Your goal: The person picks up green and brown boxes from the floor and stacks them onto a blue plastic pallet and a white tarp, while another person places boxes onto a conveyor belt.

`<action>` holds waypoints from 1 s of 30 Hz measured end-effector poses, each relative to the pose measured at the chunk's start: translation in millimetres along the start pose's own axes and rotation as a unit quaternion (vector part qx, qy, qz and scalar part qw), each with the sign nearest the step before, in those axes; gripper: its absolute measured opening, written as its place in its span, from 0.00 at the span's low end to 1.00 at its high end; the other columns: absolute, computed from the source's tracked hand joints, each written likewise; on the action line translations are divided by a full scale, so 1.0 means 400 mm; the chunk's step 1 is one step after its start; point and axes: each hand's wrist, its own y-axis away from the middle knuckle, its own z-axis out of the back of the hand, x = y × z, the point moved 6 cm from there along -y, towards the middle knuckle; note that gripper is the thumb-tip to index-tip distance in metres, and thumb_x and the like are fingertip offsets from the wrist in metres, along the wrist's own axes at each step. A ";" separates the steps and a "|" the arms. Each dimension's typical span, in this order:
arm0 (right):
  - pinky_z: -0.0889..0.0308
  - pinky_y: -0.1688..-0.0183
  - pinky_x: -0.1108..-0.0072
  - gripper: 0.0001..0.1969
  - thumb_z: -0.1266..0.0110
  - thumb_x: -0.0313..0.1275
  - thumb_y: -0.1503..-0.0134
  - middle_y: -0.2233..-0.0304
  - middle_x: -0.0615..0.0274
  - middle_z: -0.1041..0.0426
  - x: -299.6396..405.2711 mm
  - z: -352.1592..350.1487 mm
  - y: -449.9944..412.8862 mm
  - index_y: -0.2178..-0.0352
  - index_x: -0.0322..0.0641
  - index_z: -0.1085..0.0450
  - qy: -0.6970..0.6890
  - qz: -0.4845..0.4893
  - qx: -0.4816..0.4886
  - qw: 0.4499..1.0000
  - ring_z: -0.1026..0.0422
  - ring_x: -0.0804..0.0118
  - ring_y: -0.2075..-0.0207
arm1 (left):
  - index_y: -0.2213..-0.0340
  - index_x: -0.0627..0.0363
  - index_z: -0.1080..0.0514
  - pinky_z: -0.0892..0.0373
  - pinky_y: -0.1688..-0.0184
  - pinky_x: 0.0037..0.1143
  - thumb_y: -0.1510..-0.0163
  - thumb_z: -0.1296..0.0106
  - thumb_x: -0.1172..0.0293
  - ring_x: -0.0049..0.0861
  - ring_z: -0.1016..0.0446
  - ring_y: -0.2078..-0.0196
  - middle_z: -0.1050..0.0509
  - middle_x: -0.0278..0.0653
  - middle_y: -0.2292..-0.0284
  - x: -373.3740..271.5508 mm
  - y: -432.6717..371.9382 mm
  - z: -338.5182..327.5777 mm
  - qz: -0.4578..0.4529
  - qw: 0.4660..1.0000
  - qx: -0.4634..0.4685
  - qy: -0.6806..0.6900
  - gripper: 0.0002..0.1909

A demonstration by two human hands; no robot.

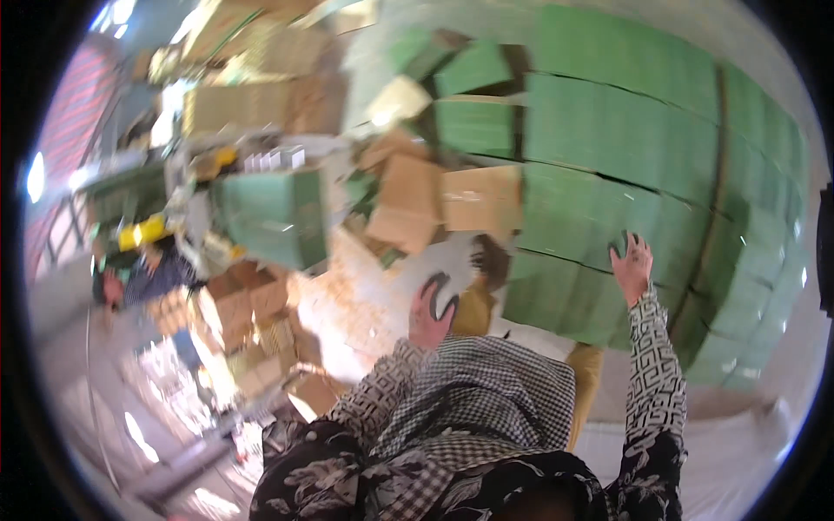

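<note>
My left hand (432,314) hangs over the floor with thumb and fingers apart and nothing in it. Its fingers, like those of my right hand, look partly dark grey, perhaps from glove material. To the right, my right hand (632,268) is spread over a stack of large green cartons (612,202); whether it touches the surface I cannot tell. Dark gaps run between the cartons. Ahead of my left hand stand an open brown cardboard box (407,202) and another brown box (483,198). A checked cloth apron (482,391) covers my front.
At the left, a person (156,280) is near open brown cartons (241,299). A green box (270,215) stands beside a cluttered work area. Scraps litter the floor (352,299). More green cartons (475,127) lie ahead, and a white sheet (717,449) is at the lower right.
</note>
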 end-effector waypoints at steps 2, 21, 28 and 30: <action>0.43 0.53 0.71 0.27 0.47 0.40 0.58 0.58 0.47 0.38 0.258 -0.007 0.028 0.57 0.37 0.40 -0.060 0.070 0.032 0.995 0.38 0.51 0.56 | 0.61 0.64 0.36 0.41 0.54 0.32 0.61 0.47 0.72 0.44 0.39 0.55 0.36 0.52 0.60 0.023 -0.062 0.251 -0.019 0.987 -0.157 -0.033 0.22; 0.41 0.55 0.79 0.32 0.39 0.27 0.62 0.59 0.56 0.38 1.187 0.285 0.203 0.56 0.33 0.47 -0.593 0.019 0.159 0.789 0.40 0.66 0.56 | 0.53 0.52 0.41 0.42 0.52 0.39 0.55 0.61 0.41 0.38 0.40 0.52 0.37 0.40 0.54 0.471 -0.254 0.868 0.270 0.661 -0.098 0.694 0.34; 0.37 0.58 0.68 0.17 0.56 0.34 0.48 0.60 0.56 0.35 0.552 0.239 0.464 0.57 0.40 0.40 -0.825 -0.361 0.196 0.388 0.34 0.60 0.59 | 0.69 0.49 0.33 0.35 0.62 0.32 0.62 0.48 0.45 0.34 0.37 0.68 0.33 0.39 0.71 0.270 -0.215 0.677 0.424 0.603 -0.109 0.666 0.24; 0.35 0.60 0.68 0.17 0.56 0.37 0.48 0.61 0.57 0.34 0.391 0.239 0.535 0.58 0.42 0.38 -0.831 -0.379 0.157 0.375 0.33 0.61 0.61 | 0.68 0.49 0.33 0.35 0.63 0.33 0.63 0.46 0.46 0.35 0.36 0.67 0.33 0.40 0.71 0.162 -0.174 0.606 0.388 0.615 -0.160 0.668 0.25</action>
